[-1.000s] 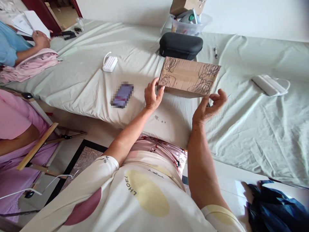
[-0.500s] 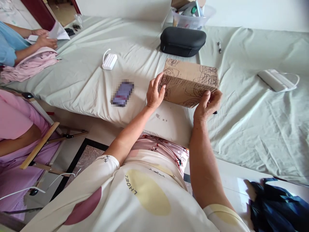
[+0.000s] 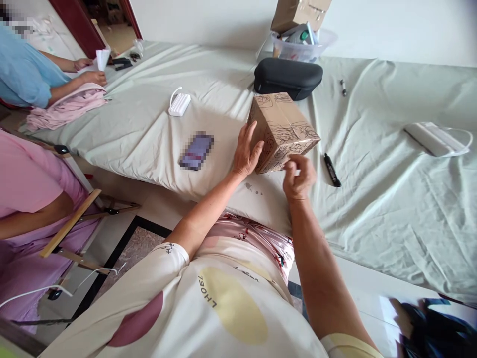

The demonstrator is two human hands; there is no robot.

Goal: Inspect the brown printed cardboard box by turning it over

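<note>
Right hand [image 3: 298,175] sits at the near corner of the box [image 3: 282,130], fingers curled loosely, tips at or just off the cardboard; can't tell if they touch. No closed grip on anything.

Left hand [image 3: 246,153] lies flat on the box's left face, palm and fingers pressed on, thumb up along the edge. Open grip, bracing, not clasping.

The box is brown cardboard with black scribbles on every visible face. It stands on the sheet [image 3: 372,189] covering the worktop, near its front edge, turned so one corner points at the person. Top flaps closed.

Marker [image 3: 331,169], black, lies on the sheet at 3 o'clock from the box, just beside it, clear of the right hand.

Phone [image 3: 196,150] lies flat at 9 o'clock from the box, near the left hand, not touching.

White pack [image 3: 179,105] with a loop cord is at 10 o'clock from the box, farther out.

Black case [image 3: 288,77] is at 12 o'clock, just behind the box. Behind the case, a clear tub [image 3: 302,48] with a second carton [image 3: 300,12] tilted on top of it.

A small dark pen [image 3: 343,87] lies at 1 o'clock, right of the case. A white mask [image 3: 437,139] lies at 3 o'clock, well apart from the box.

Far left, at 10 o'clock: another person in a blue sleeve [image 3: 30,74] holds folded paper [image 3: 101,58] over pink cloth [image 3: 63,107]. A third person in pink sits at 8 o'clock, close to the worktop edge.
</note>
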